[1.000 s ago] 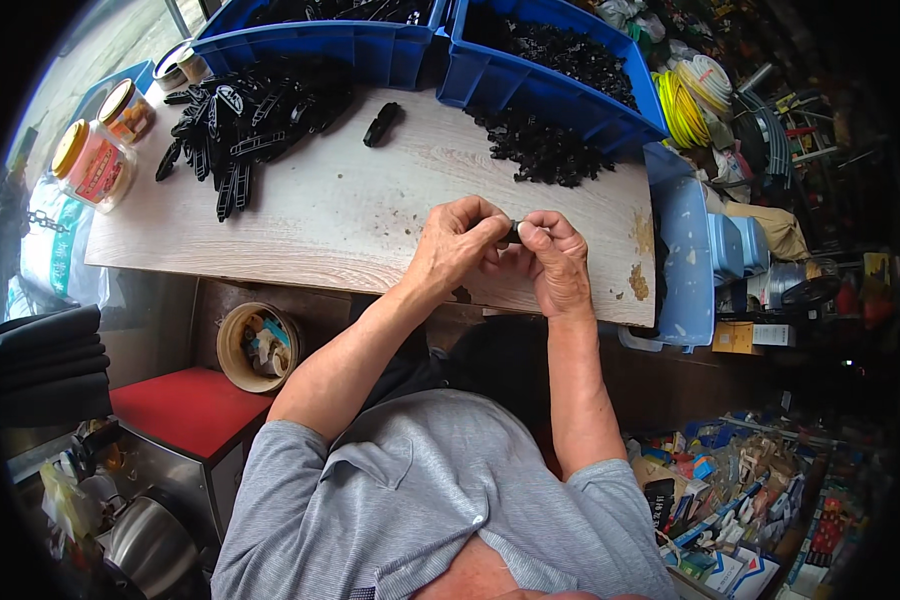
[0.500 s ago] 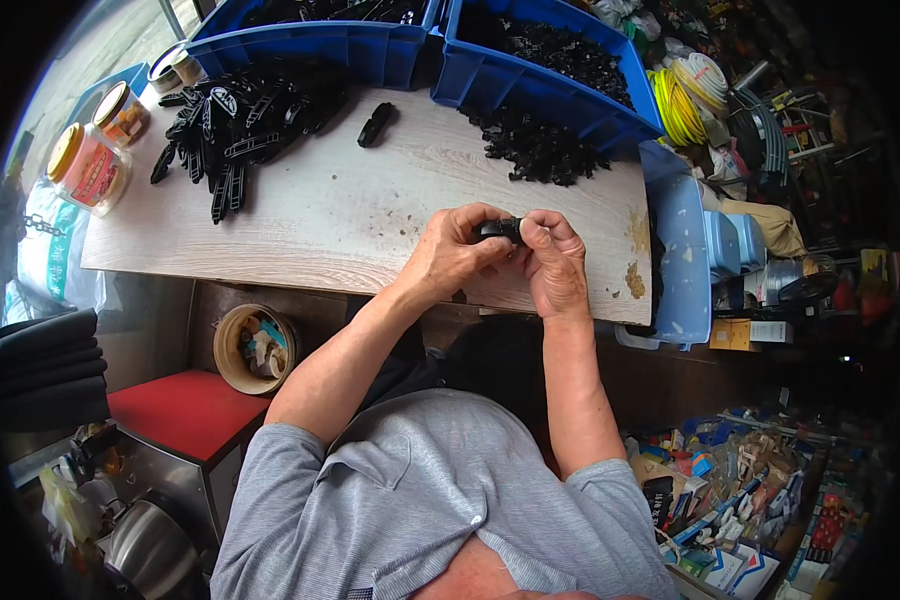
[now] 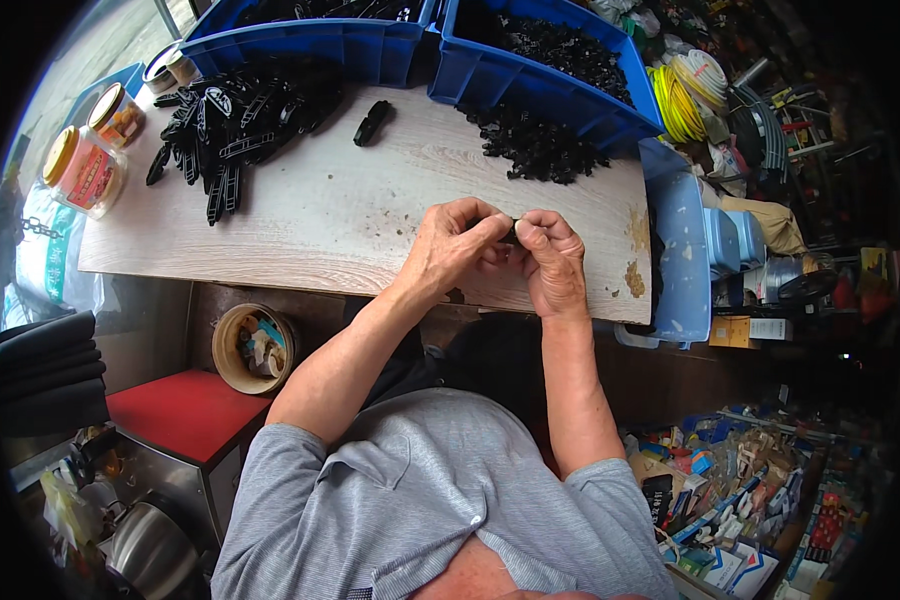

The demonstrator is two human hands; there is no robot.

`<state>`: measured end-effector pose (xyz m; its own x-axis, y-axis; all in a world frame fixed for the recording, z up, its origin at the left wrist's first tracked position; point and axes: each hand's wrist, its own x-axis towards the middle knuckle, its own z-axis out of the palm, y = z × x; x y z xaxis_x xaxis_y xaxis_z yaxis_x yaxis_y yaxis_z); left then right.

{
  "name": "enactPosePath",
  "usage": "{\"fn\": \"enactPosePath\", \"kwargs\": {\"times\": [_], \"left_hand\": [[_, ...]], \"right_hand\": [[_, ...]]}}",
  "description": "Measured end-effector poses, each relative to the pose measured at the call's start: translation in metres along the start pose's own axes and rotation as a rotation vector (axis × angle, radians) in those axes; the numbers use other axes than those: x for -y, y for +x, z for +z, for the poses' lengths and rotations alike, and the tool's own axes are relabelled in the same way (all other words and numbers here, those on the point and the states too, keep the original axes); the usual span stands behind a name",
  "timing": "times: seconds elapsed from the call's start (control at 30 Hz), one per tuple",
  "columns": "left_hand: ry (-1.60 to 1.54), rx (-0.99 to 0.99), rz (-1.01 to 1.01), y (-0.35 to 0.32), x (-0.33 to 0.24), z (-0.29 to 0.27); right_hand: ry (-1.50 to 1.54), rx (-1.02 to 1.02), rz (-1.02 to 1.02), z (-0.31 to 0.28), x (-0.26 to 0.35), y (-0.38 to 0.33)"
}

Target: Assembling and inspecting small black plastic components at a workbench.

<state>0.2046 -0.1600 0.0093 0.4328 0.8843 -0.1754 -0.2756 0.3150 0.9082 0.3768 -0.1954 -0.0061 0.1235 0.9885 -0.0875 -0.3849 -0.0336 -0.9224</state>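
Note:
Over the front part of the worktable (image 3: 300,215), both my hands meet around a black plastic part (image 3: 513,232). My left hand (image 3: 452,243) is closed on it, fingers and thumb pinched. From the other side my right hand (image 3: 553,262) also pinches it, thumb bent over its end. My fingers hide most of the part, so its shape does not show. Farther back lies a single black elongated piece (image 3: 372,123). A heap of long black slotted plastic pieces (image 3: 240,125) spreads at the back left, and a heap of small black pieces (image 3: 540,145) at the back right.
Two blue bins (image 3: 310,42) of black parts line the table's back. Two lidded jars (image 3: 85,170) stand at its left end. A light-blue tub (image 3: 682,250) adjoins the right edge. Below are a waste bucket (image 3: 232,345) and a red-topped cabinet (image 3: 185,410).
My left fingers have folded over the black part, which showed more plainly before and is now mostly covered. My right hand has barely moved.

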Motion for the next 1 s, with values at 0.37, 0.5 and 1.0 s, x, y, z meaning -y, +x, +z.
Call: {"fn": "enactPosePath", "kwargs": {"times": [0.37, 0.5, 1.0], "left_hand": [[-0.141, -0.131, -0.001, -0.002, -0.001, -0.002], [-0.138, -0.078, -0.014, -0.002, 0.001, -0.003], [1.247, -0.268, 0.739, 0.088, 0.013, 0.008]], "right_hand": [[-0.249, 0.012, 0.115, 0.019, 0.018, 0.000], [-0.328, -0.017, 0.043, 0.024, 0.015, -0.004], [0.022, -0.636, -0.044, -0.065, 0.060, 0.008]]}}
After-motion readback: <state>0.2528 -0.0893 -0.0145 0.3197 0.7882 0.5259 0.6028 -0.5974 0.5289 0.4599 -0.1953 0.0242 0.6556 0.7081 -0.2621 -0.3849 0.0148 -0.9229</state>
